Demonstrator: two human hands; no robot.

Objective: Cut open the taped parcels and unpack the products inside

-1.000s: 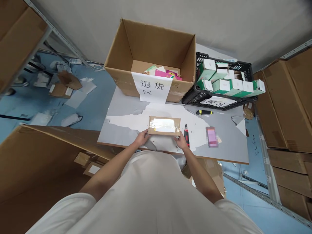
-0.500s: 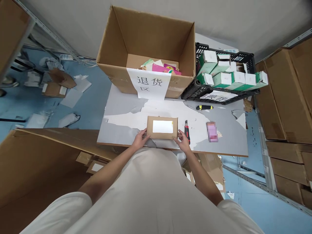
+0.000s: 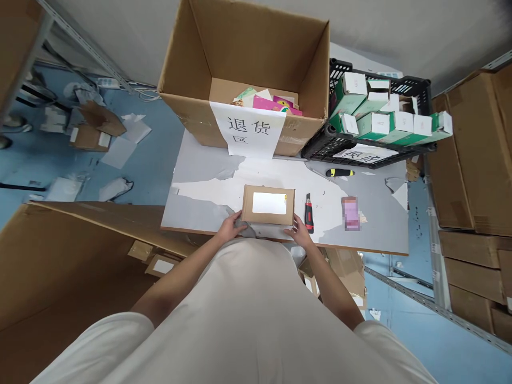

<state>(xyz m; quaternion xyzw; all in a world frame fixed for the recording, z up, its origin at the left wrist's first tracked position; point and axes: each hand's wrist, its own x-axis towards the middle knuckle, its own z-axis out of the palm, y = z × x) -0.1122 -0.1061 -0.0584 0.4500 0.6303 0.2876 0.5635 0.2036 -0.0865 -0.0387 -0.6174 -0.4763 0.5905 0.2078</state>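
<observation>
A small brown cardboard box (image 3: 248, 209) with a white label (image 3: 269, 203) lies flat near the table's front edge, in front of my body. My left hand (image 3: 231, 227) is at its lower left corner, fingers apart, fingertips beside or just touching the side. At the lower right corner my right hand (image 3: 299, 232) is likewise open, its fingertips close to the edge. Whether either hand presses on the box, I cannot tell. A red and black utility knife (image 3: 309, 214), blade out, lies just right of my right hand.
Behind stand a large open carton (image 3: 192, 120) with colourful packets and a black crate (image 3: 320, 149) of green-and-white boxes. A yellow-black tool (image 3: 340, 173) and a pink, blurred item (image 3: 351, 213) lie to the right. Another big carton (image 3: 100, 213) stands at left.
The view has shifted slightly, so the table and carton sit a little higher. My hands now sit slightly lower against the box's sides, with the fingers apart.
</observation>
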